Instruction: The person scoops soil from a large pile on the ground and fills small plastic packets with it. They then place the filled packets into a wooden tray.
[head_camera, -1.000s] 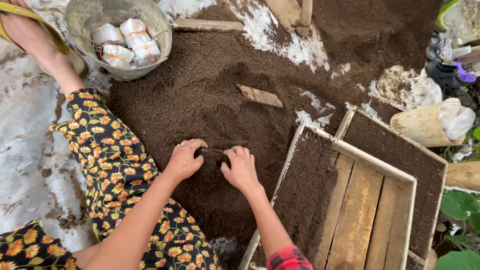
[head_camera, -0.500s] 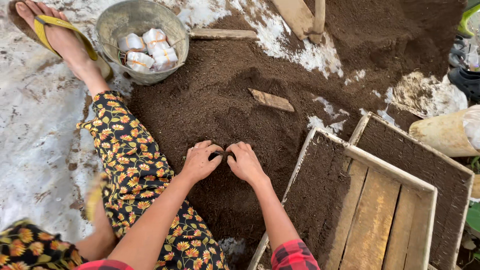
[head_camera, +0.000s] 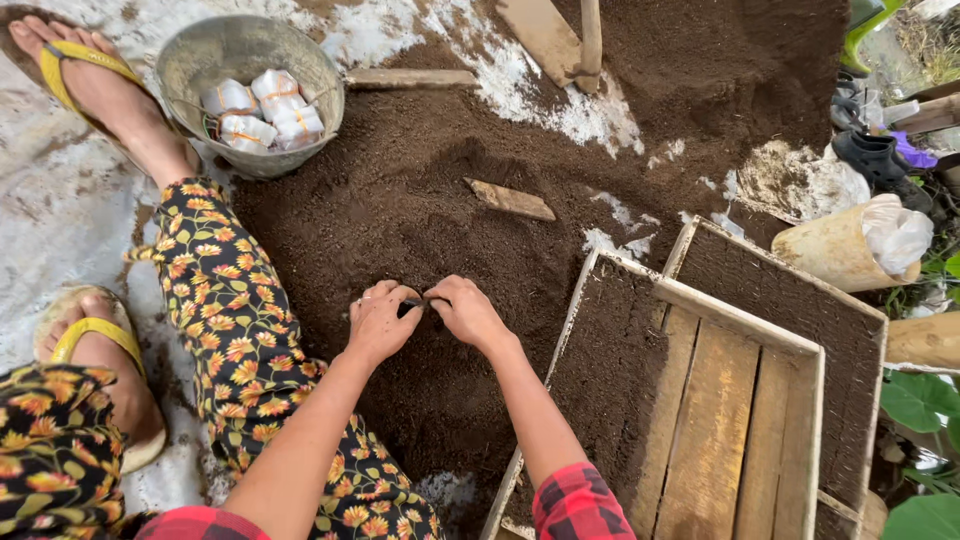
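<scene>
My left hand (head_camera: 380, 322) and my right hand (head_camera: 466, 310) meet over a broad heap of dark soil (head_camera: 420, 210) on the ground. Between their fingertips they pinch a small black bag (head_camera: 413, 304), its mouth at soil level. Both hands rest on the soil surface. Most of the bag is hidden by my fingers. My legs in flowered trousers (head_camera: 230, 340) lie to the left of the heap, feet in yellow sandals (head_camera: 70, 65).
A grey metal basin (head_camera: 200, 60) with several white bundles stands at the upper left. A wooden crate (head_camera: 730, 400) partly filled with soil lies at the right. A flat wood scrap (head_camera: 512, 200) lies on the heap; planks (head_camera: 560, 40) lean at the top.
The view has shifted, so the scene sits lower and to the right. My hands have come closer together, pinching the small bag on the soil.
</scene>
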